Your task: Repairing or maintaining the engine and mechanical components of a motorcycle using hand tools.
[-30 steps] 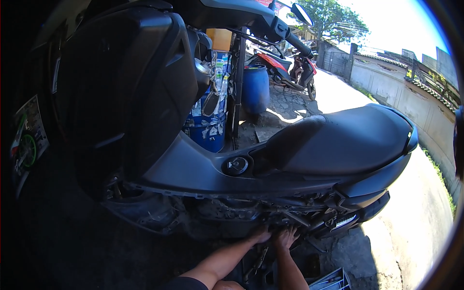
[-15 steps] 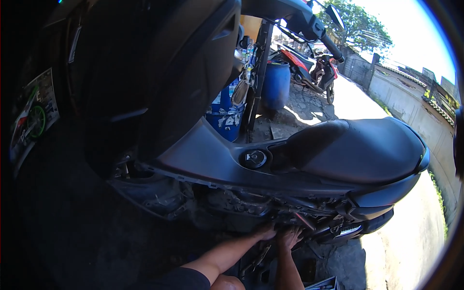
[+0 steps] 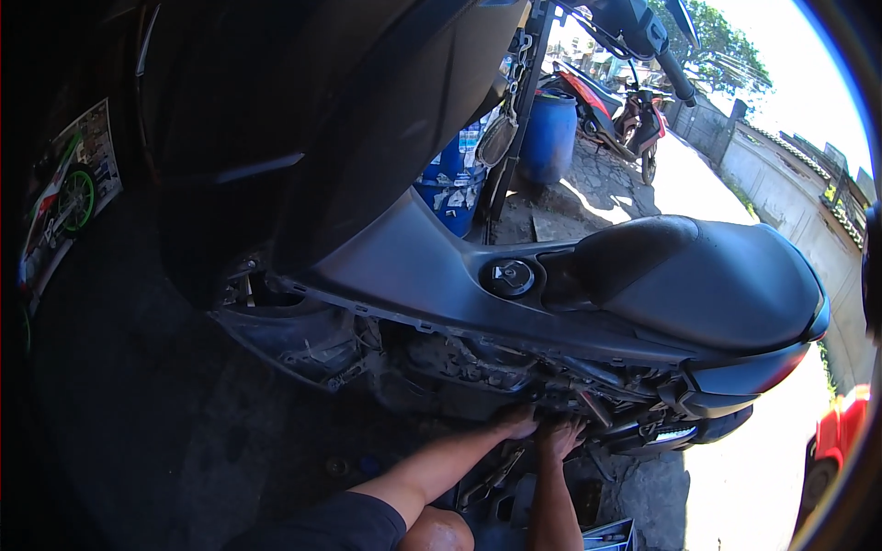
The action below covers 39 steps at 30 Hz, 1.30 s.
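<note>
A black scooter [image 3: 395, 248] stands side-on before me, its lower side bare of covers so that dark engine and frame parts [image 3: 469, 367] show. Both my arms reach into this lower side, below the seat [image 3: 707, 275]. My left hand [image 3: 518, 421] is against the shadowed engine parts, and its fingers are hidden. Close beside it on the right, my right hand [image 3: 559, 435] has its fingers bent around something small among the parts, which I cannot make out. A slim metal stand or lever [image 3: 496, 477] hangs just below the hands.
A tray with tools [image 3: 610, 535] lies on the ground by my right forearm. Blue drums [image 3: 548, 138] and a red-and-black motorbike [image 3: 634, 124] stand beyond the scooter. A wall [image 3: 781, 184] runs along the right. A red vehicle [image 3: 841, 432] shows at the right edge.
My view has shifted, so the scooter sits a little further right. A red vehicle has come into view at the right edge. My hands stay at the same spot on the engine.
</note>
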Each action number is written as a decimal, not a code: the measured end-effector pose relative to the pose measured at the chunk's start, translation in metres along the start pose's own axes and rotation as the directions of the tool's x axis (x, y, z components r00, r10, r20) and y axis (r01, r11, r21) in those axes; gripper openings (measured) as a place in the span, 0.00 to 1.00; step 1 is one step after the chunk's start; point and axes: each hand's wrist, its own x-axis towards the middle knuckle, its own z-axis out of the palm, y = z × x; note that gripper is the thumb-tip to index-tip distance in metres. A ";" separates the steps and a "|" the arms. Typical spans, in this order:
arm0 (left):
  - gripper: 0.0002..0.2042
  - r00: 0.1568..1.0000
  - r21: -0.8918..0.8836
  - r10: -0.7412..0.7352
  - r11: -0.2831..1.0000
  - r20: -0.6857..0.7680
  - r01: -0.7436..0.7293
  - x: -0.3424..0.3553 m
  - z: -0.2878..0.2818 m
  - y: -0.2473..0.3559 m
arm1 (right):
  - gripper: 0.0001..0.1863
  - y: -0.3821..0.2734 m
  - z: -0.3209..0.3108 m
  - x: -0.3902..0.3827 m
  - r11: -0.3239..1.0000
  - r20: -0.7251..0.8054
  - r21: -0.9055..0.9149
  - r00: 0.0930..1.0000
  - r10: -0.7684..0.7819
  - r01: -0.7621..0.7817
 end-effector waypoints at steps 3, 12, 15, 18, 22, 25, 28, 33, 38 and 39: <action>0.27 0.999 0.002 -0.035 0.999 0.011 0.035 -0.003 -0.001 -0.008 | 0.34 -0.010 0.000 -0.004 1.000 0.029 -0.001 0.999 -0.023 0.023; 0.32 0.987 -0.007 -0.125 0.992 0.099 0.126 -0.015 -0.024 0.012 | 0.27 -0.014 -0.004 -0.004 1.000 0.004 -0.001 1.000 -0.011 0.011; 0.33 0.989 -0.005 -0.112 0.994 0.100 0.113 -0.014 -0.027 0.021 | 0.27 -0.002 0.009 0.005 1.000 -0.028 -0.009 1.000 -0.004 0.004; 0.33 0.996 -0.004 -0.084 0.996 0.004 0.084 -0.014 -0.022 0.021 | 0.27 0.007 0.022 0.009 1.000 -0.109 0.014 0.994 -0.021 0.023; 0.33 0.995 -0.038 -0.093 0.995 0.029 0.094 -0.015 -0.023 0.014 | 0.28 -0.008 0.006 0.001 1.000 -0.025 -0.009 1.000 0.013 -0.014; 0.33 0.998 -0.045 -0.069 0.997 0.004 0.069 -0.017 -0.023 0.015 | 0.29 -0.011 -0.004 0.000 0.998 0.086 -0.069 0.996 0.011 -0.005; 0.32 0.998 -0.037 -0.070 0.997 0.000 0.070 -0.020 -0.028 0.023 | 0.30 -0.001 0.011 0.004 1.000 -0.069 -0.005 0.998 0.011 -0.011; 0.31 0.995 -0.024 -0.097 0.995 0.014 0.098 -0.023 -0.033 0.028 | 0.32 0.004 0.014 0.006 1.000 -0.025 -0.011 1.000 0.020 -0.020; 0.31 0.993 -0.037 -0.108 0.993 0.038 0.109 -0.027 -0.038 0.029 | 0.32 -0.003 0.005 0.003 0.999 0.071 -0.045 0.997 0.025 -0.022; 0.31 0.994 -0.034 -0.104 0.994 0.035 0.105 -0.020 -0.030 0.023 | 0.32 -0.002 0.009 0.003 1.000 0.022 -0.012 0.999 0.028 -0.028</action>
